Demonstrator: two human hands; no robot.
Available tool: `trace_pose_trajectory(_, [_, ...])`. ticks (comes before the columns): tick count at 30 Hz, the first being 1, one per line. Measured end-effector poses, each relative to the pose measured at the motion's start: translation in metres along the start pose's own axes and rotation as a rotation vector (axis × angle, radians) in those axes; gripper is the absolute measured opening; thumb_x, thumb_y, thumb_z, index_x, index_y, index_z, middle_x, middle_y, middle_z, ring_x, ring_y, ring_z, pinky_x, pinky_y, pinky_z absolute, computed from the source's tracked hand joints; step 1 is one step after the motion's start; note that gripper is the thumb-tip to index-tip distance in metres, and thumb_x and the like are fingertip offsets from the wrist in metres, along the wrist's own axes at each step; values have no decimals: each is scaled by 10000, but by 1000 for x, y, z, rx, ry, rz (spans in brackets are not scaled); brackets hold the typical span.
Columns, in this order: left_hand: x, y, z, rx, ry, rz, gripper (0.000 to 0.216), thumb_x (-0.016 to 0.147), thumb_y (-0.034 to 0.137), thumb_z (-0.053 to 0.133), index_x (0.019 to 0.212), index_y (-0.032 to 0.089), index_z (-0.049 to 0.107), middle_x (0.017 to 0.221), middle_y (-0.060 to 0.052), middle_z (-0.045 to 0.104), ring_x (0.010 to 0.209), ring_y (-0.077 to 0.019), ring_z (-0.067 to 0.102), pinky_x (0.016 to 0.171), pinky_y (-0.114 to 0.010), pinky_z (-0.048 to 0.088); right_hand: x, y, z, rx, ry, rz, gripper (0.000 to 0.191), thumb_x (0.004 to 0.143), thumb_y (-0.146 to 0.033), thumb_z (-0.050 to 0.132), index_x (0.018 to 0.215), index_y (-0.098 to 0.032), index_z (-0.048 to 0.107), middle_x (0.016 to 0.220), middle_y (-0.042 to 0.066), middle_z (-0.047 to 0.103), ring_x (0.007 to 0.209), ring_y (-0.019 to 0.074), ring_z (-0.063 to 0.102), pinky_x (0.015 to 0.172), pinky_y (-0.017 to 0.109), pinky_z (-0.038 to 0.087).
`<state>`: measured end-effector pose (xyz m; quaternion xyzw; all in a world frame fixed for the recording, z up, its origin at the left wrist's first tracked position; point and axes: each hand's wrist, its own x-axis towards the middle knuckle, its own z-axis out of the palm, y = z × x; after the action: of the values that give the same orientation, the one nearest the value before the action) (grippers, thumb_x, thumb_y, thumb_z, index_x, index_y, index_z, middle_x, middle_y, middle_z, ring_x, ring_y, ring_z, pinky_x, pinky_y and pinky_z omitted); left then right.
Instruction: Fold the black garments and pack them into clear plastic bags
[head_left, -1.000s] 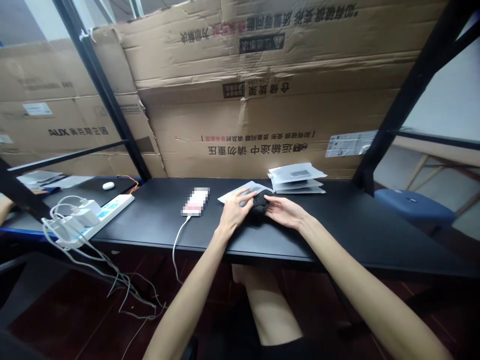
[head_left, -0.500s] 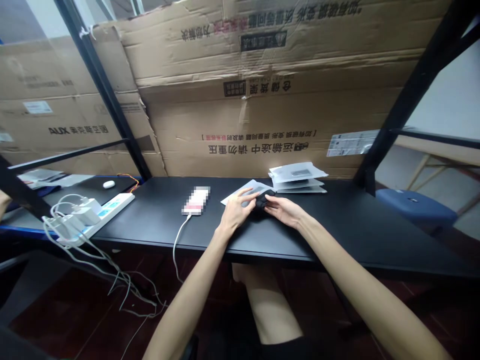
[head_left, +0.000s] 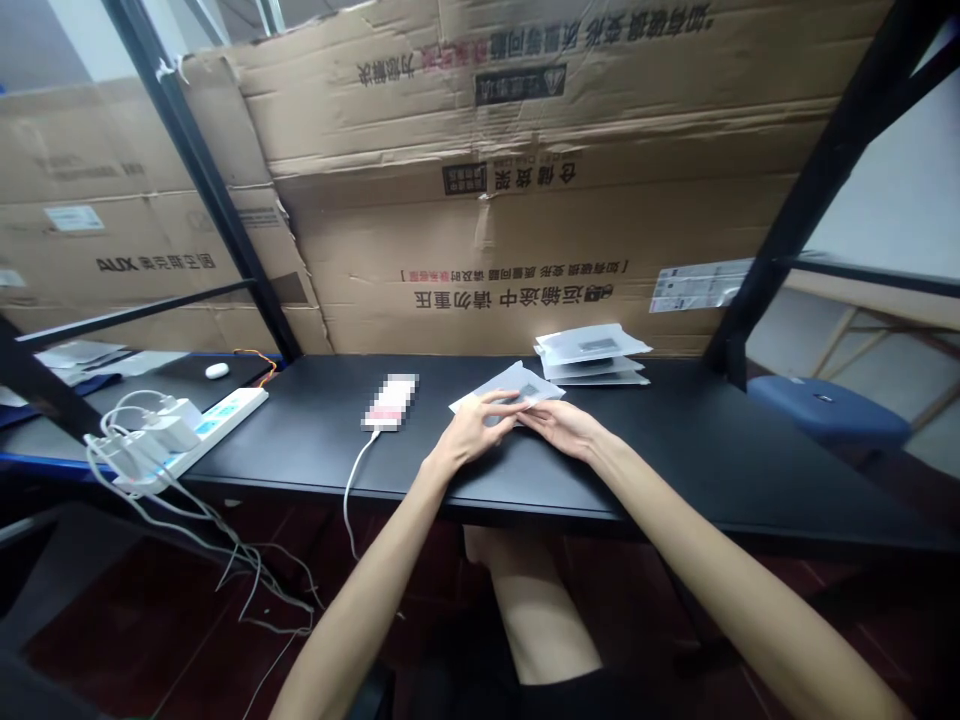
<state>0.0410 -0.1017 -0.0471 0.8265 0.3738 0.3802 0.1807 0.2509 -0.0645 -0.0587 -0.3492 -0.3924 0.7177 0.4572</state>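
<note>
the person's left hand (head_left: 472, 432) and right hand (head_left: 561, 426) are close together at the front of the desk, fingertips almost meeting. both are half open, fingers stretched out rather than curled into a fist. the clear plastic packet (head_left: 517, 390) lies flat on the desk just beyond them, tilted at an angle, with its near edge under or between the fingers of both hands. from here i can't tell whether they are pinching it or only touching it. a darker patch shows through the plastic, too small to make out.

just past the packet, a small stack of similar packets (head_left: 592, 358) sits on the black desk (head_left: 697, 450). to the left, a blurred-out phone (head_left: 391, 402) lies on the desk with a white cable (head_left: 356, 490) hanging over the front edge. farther left are a white power strip (head_left: 225, 425) with chargers (head_left: 169, 430) plugged in, and a small white mouse (head_left: 217, 370). behind it all, big flattened cardboard sheets (head_left: 525, 250) lean upright, and a blue stool (head_left: 829, 410) stands off to the right.
</note>
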Motion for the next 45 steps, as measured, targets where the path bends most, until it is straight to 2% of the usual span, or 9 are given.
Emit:
trace_pose_trajectory(5, [-28,-2,-15,74,-28,39,524,1012,382,706,1528,355,613,1654,-47,524,1568,-268,445,1314,-485,362,-18,-5,5,-86,-84,31,93,883,-136,775,966,-163,809,1089,114,824,1098,197,779,1126,325,572])
trace_pose_trajectory(8, [-53,-6,-31,153,-30,7,774,897,408,848,1597,392,518,1691,-77,467,1589,-324,406,1293,-555,386,-28,-7,-2,-298,-43,-12,168,861,-194,845,1017,-137,821,1057,158,829,1006,240,802,945,333,659])
trace_pose_trajectory(11, [-68,-12,-41,163,-37,-48,694,936,378,807,1577,382,540,1643,-83,527,1550,-303,466,1282,-550,403,-36,-2,-11,-580,78,-170,91,849,-251,854,898,-182,822,853,96,825,773,230,792,667,293,653])
trace_pose_trajectory(13, [-71,-12,-42,162,-53,-51,580,974,369,760,1529,360,593,1589,-81,586,1532,-286,490,1294,-560,378,-43,4,-12,-692,117,-277,57,869,-272,815,856,-217,812,772,53,805,693,216,767,611,285,624])
trace_pose_trajectory(17, [-68,-5,-37,205,-55,51,355,986,325,747,1340,330,723,1467,-61,689,1493,-271,537,1321,-612,293,-63,17,-2,-780,121,-390,111,926,-313,725,970,-258,811,932,38,835,838,240,797,810,352,653])
trace_pose_trajectory(20, [-67,3,-36,218,-17,159,238,962,294,775,1200,295,765,1369,-52,744,1395,-242,623,1299,-550,370,-78,23,8,-767,35,-383,195,936,-344,721,1092,-268,810,1118,48,834,1025,259,796,1013,409,615])
trace_pose_trajectory(23, [-69,10,-36,218,20,216,146,965,250,754,1105,282,777,1320,-49,760,1334,-225,661,1247,-480,464,-88,25,13,-784,-51,-399,249,937,-353,735,1160,-273,811,1198,53,818,1120,266,770,1079,420,579])
trace_pose_trajectory(33, [-79,24,-17,301,17,226,133,1032,233,646,1060,282,766,1309,-37,757,1281,-213,702,1227,-464,505,-102,24,16,-1155,-193,-713,151,989,-334,697,1095,-305,801,1033,44,760,807,201,674,794,323,544])
trace_pose_trajectory(45, [-86,28,-3,244,50,266,170,1067,253,598,1096,253,765,1251,-60,780,1211,-218,745,1043,-361,624,-99,34,15,-1388,-222,-826,206,1061,-380,587,1079,-308,780,1089,65,764,946,217,677,846,313,496])
